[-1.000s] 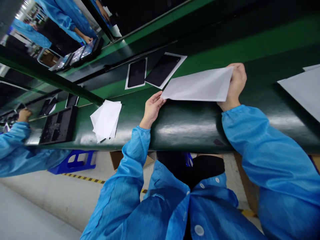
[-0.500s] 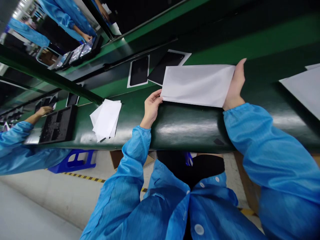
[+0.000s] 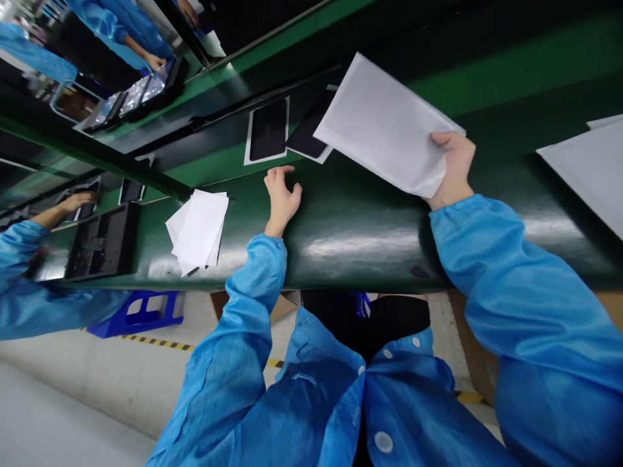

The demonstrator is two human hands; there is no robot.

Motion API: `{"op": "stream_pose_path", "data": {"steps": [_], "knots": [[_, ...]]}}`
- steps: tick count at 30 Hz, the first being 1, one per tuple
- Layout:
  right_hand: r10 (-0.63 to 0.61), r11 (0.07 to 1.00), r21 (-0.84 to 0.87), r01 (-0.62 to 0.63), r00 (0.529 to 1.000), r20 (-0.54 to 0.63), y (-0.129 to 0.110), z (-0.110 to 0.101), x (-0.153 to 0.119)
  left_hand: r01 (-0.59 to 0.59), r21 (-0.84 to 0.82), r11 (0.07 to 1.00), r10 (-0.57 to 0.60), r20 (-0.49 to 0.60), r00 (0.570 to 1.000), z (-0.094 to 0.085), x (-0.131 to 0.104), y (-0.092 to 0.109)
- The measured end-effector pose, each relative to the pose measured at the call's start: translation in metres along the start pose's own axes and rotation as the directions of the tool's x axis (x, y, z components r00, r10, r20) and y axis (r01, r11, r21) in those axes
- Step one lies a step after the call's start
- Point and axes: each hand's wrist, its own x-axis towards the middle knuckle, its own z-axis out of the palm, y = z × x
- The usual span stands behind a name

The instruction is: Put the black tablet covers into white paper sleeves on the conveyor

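Observation:
My right hand (image 3: 453, 167) grips the right end of a white sheet or flat packet (image 3: 387, 123), thumb on top, the far end tilted up. Nothing is in my left hand (image 3: 282, 200), which hovers over the green surface with its fingers curled and thumb apart. Beyond it a black flat piece (image 3: 267, 131) lies on a white sheet. Beside that, another black piece (image 3: 311, 128) on white is partly covered by the held sheet. Loose white sheets (image 3: 200, 227) are stacked to the left of my left hand.
More white sheets (image 3: 591, 168) lie at the right. At the left stand a black divided tray (image 3: 103, 243) and a co-worker's hand (image 3: 78, 201). A green bar (image 3: 97, 146) slants above the bench (image 3: 360, 243). Another person's hand (image 3: 154, 61) touches bagged items across the line.
My left hand has let go of the white sheet and moved slightly left. My right hand still holds it, now with the thumb on top, and its far end has swung up and away.

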Motion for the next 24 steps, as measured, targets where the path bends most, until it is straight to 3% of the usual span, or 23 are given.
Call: {"op": "stream_pose_path", "data": {"steps": [3, 6, 9, 15, 18, 21, 24], "knots": [[0.221, 0.965, 0.139, -0.221, 0.975, 0.015, 0.002, -0.008, 0.006, 0.05, 0.179, 0.982, -0.046, -0.031, 0.998, -0.002, 0.025, -0.028], [0.247, 0.947, 0.203, -0.249, 0.968, 0.034, 0.001, -0.009, 0.006, 0.041, 0.22, 0.975, -0.036, -0.027, 0.999, 0.002, 0.05, -0.041], [0.269, 0.923, 0.283, -0.262, 0.963, 0.013, -0.003, -0.004, 0.002, -0.122, 0.186, 0.975, 0.104, 0.106, 0.989, 0.015, 0.068, -0.032], [0.346, 0.828, 0.508, -0.237, 0.929, -0.13, -0.023, 0.008, -0.008, -0.368, 0.007, 0.93, 0.343, 0.346, 0.873, 0.057, 0.095, 0.003], [0.372, 0.799, 0.548, -0.245, 0.919, -0.131, -0.03, 0.009, -0.009, -0.404, -0.04, 0.914, 0.383, 0.414, 0.826, 0.071, 0.098, 0.012], [0.382, 0.791, 0.561, -0.243, 0.913, -0.144, -0.029, 0.01, -0.007, -0.382, -0.048, 0.923, 0.367, 0.41, 0.835, 0.073, 0.097, 0.014], [0.291, 0.817, 0.533, -0.221, 0.955, -0.05, -0.025, 0.013, -0.005, -0.346, -0.076, 0.935, 0.347, 0.395, 0.851, 0.067, 0.097, 0.017]]}}
